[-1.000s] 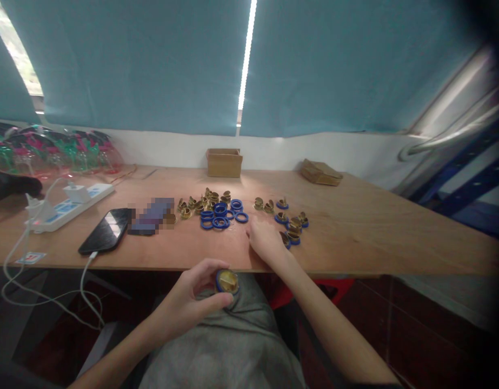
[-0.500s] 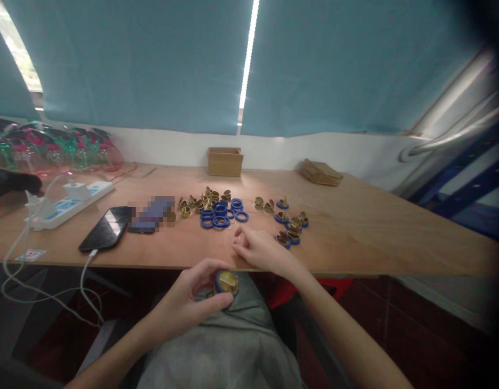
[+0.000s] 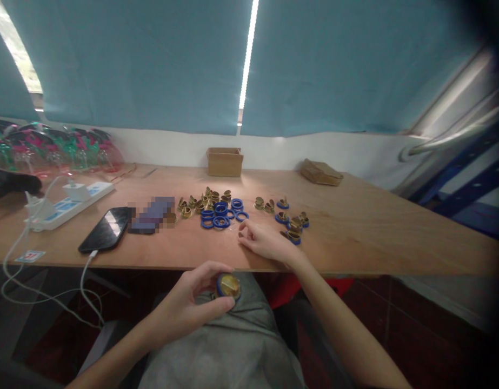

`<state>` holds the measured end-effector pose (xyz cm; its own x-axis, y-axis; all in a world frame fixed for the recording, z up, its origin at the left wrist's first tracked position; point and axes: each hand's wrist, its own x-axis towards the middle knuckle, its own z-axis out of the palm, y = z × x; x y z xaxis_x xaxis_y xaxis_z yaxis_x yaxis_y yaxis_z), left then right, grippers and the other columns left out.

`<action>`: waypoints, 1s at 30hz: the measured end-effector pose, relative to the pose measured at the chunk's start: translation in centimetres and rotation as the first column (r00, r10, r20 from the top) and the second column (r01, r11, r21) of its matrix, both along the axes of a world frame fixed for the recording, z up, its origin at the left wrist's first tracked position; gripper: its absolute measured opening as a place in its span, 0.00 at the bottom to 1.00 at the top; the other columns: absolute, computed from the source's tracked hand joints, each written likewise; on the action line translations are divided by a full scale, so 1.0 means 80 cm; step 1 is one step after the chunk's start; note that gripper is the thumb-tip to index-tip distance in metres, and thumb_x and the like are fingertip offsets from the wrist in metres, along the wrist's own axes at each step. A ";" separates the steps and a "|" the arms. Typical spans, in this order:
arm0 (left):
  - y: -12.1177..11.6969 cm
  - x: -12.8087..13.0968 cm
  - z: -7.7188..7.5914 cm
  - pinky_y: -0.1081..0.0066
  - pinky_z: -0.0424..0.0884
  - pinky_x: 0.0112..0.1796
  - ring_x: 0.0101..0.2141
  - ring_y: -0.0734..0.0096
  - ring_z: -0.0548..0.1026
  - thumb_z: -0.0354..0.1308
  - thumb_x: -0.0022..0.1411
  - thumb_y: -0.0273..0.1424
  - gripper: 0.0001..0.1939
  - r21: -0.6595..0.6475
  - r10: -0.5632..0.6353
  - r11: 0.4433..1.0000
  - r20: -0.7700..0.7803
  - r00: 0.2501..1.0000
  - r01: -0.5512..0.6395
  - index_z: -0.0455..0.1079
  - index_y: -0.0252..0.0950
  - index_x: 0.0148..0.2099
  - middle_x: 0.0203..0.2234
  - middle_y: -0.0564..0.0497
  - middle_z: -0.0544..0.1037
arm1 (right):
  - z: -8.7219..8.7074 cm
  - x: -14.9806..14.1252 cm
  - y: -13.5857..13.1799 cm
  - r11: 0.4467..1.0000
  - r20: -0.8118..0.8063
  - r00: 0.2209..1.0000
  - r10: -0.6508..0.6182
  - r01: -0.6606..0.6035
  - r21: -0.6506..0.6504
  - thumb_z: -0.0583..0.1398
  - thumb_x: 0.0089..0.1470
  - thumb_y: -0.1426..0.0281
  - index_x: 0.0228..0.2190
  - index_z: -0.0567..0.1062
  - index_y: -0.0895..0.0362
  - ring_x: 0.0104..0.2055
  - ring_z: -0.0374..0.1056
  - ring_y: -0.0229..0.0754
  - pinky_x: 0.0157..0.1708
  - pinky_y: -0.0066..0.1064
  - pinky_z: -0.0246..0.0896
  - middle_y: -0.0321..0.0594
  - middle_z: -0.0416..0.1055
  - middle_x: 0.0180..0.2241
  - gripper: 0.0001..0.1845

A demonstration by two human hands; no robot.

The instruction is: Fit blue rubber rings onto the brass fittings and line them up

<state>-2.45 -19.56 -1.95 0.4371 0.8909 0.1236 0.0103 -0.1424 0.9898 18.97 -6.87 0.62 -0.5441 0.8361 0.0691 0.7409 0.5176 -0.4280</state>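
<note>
Above my lap, my left hand (image 3: 200,297) grips a round brass-coloured fitting (image 3: 230,285) with a blue ring round its edge, between thumb and fingers. My right hand (image 3: 265,240) rests low over the tabletop near the front edge, its fingertips pinched together. Whatever is between those fingertips is too small to make out. Just beyond them lie several loose blue rings (image 3: 221,222). Behind the rings is a cluster of brass fittings (image 3: 199,206). To the right of my right hand stand several brass fittings seated in blue rings (image 3: 293,237), one partly hidden by my wrist.
A small cardboard box (image 3: 225,163) stands against the wall, and a flattened brown packet (image 3: 321,173) lies at back right. On the left are a phone (image 3: 105,229) with a cable, a power strip (image 3: 77,206) and clear bottles (image 3: 54,154) with pink and green parts.
My right hand has drawn back from beside the rings on the right, its fingers coming into view, then shifted slightly. My left hand keeps hold of the brass fitting, nearly still.
</note>
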 end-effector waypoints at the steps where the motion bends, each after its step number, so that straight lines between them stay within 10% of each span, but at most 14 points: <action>1: 0.000 0.000 0.000 0.66 0.69 0.47 0.44 0.64 0.74 0.63 0.61 0.30 0.18 0.000 -0.002 1.000 -0.003 1.000 0.002 0.68 0.39 0.54 0.44 0.48 0.76 | 0.000 0.001 0.001 1.000 -0.004 1.000 0.007 -0.007 -0.003 0.58 0.58 0.72 0.43 0.70 0.59 0.31 0.68 0.41 0.32 0.28 0.55 0.35 0.71 0.28 0.10; 30: -0.002 0.001 0.001 0.66 0.69 0.46 0.44 0.64 0.74 0.63 0.61 0.30 0.18 0.007 -0.038 0.999 -0.043 0.998 0.038 0.68 0.40 0.53 0.43 0.49 0.76 | -0.017 0.008 0.025 0.998 -0.075 0.996 -0.045 0.042 -0.044 0.65 0.51 0.71 0.33 0.69 0.58 0.24 0.63 0.38 0.24 0.27 0.49 0.31 0.67 0.21 0.09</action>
<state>-2.36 -19.75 -1.84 0.4757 0.8725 0.1115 0.0468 -0.1517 0.9873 19.58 -4.89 -0.75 -0.5021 0.8618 0.0726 0.7268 0.4659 -0.5046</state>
